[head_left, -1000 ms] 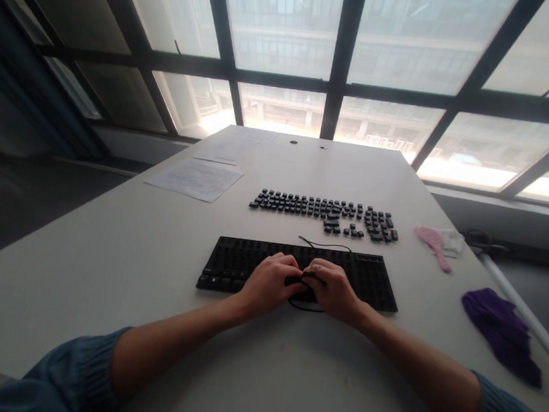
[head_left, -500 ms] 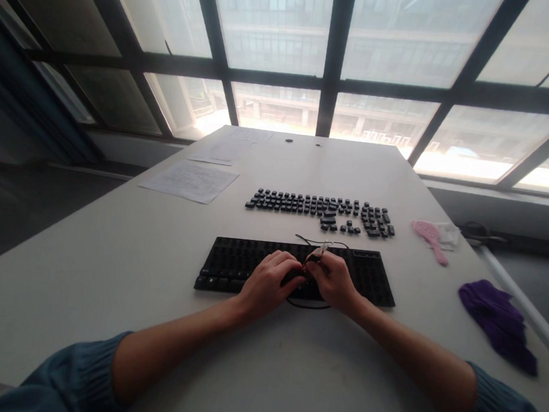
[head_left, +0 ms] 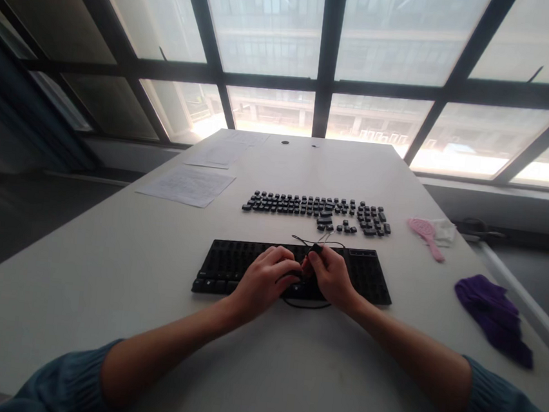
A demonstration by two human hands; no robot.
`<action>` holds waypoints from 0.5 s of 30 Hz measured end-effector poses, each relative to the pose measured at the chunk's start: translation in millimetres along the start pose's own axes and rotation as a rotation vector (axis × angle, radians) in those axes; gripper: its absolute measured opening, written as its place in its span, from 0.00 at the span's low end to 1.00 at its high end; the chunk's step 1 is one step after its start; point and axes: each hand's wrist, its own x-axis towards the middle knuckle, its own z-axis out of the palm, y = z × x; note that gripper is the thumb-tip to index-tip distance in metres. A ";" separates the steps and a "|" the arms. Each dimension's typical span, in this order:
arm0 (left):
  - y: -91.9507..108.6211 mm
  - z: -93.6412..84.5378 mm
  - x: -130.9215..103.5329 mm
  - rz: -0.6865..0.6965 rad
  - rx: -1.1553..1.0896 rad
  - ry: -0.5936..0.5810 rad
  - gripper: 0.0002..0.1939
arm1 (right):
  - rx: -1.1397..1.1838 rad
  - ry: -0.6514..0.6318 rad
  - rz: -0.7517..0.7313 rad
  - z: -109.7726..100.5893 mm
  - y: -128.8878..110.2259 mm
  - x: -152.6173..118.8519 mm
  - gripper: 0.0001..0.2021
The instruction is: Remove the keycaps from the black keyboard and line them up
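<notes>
A black keyboard (head_left: 230,260) lies on the table under both hands, with many keycaps off and a few still along its lower left edge. My left hand (head_left: 267,276) is closed at its middle, fingers bent around a dark piece whose kind I cannot make out. Close beside it, my right hand (head_left: 333,276) pinches a small black keycap puller (head_left: 317,248), its thin wires pointing up and away. The fingertips of the two hands nearly meet. A black cable (head_left: 306,305) loops out at the keyboard's front and back edges.
Loose black keycaps (head_left: 298,205) stand in rows beyond the keyboard. Written papers (head_left: 186,186) lie at the far left. On the right are a pink hairbrush (head_left: 426,231), a white tissue (head_left: 444,234) and a purple cloth (head_left: 494,318). Windows line the far side.
My right hand has turned slightly, so the puller's black handle shows more and its wires point further up. My left fingers have shifted a little around the dark piece. The view has moved slightly.
</notes>
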 end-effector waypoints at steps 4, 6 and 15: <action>-8.5 -17.5 28.8 -0.087 -0.089 0.072 0.07 | 0.033 0.000 0.006 0.6 2.3 0.6 0.13; -20.6 -20.0 53.5 -0.130 -0.045 0.079 0.08 | 0.022 -0.028 -0.004 0.4 3.2 0.4 0.12; -75.5 31.4 145.4 -0.352 0.219 -0.205 0.08 | -0.030 -0.063 -0.039 -1.0 7.6 2.0 0.13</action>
